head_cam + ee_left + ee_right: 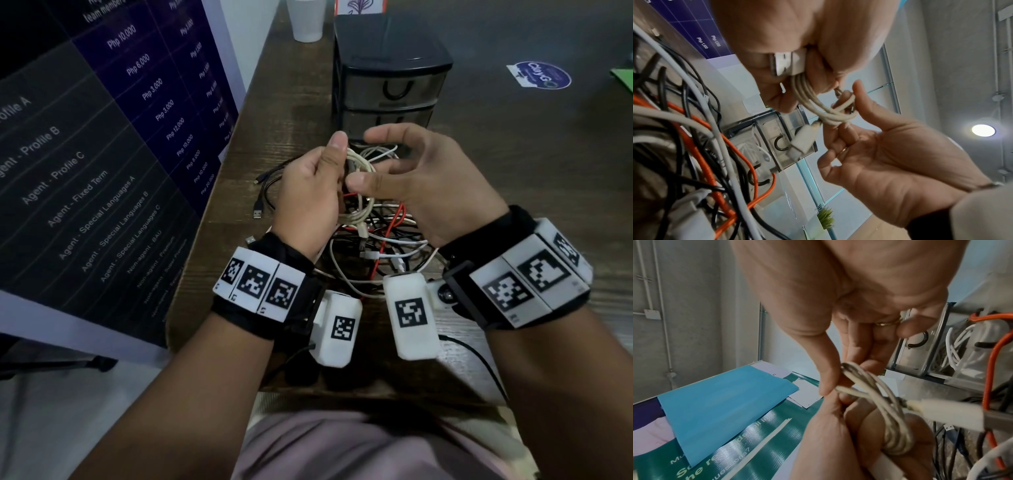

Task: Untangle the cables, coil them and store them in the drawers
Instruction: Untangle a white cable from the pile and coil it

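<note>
Both hands (pixel 308 192) grip a coiled white cable (pixel 358 164)

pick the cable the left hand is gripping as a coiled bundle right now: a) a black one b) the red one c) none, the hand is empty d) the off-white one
d: in the left wrist view the left hand has its fingers curled round several loops of the off-white cable, while the red cable lies in the tangle on the table below; the right hand pinches the bundle's far end.
</note>
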### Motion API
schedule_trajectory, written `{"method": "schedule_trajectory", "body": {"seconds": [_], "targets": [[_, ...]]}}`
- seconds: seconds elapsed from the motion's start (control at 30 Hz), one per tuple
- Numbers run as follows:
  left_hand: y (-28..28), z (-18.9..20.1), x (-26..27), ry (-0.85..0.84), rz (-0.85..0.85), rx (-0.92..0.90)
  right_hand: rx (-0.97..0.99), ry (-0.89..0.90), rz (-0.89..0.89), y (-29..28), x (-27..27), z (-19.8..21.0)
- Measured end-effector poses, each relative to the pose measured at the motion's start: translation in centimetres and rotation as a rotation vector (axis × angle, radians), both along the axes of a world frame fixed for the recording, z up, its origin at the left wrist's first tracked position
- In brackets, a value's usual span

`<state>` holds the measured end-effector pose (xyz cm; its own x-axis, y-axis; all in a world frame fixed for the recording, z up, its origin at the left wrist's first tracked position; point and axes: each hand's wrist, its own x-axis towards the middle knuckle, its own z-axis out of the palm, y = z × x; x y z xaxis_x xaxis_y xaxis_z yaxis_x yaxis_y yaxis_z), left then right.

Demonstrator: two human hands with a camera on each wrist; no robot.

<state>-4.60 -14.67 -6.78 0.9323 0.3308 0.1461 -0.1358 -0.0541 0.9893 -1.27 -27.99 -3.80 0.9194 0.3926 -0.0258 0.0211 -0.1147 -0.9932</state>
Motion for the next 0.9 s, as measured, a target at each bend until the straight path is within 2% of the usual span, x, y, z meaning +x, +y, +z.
{"method": "schedule_trajectory", "body": {"seconds": [0.23, 0.37, 0.5, 0.67, 0.77, 0.9], "targets": [[0.0, -0.9, 0.1, 0.033, -0.056, -0.006, -0.004, -0.011, -0.002, 0.3, -0.2, -0.2], [0.0, -0.8, 0.1, 0.035, -0.06, -0.072, -0.042, -0.056, 0.068, 0.7, -0.6, -0.4], [0.5, -1.2, 0.3, 0.007, 0.001, 0.01, -0.142, -0.208, 0.049, 0.5, -0.8, -0.4], [1.0, -1.3, 0.5, 0.024, 0.049, 0.034, -0.299, -0.394, -0.092, 0.4, -0.1, -1.3], [1.2, -1.3, 0.4, 0.026, 0.091, 0.119, -0.296, -0.401, -0.138, 0.3, 0.1, -1.4], [1.6, -1.1, 0.4, -0.051, 0.134, 0.234, -0.296, -0.368, -0.069, -0.2, 0.2, -0.6]]}}
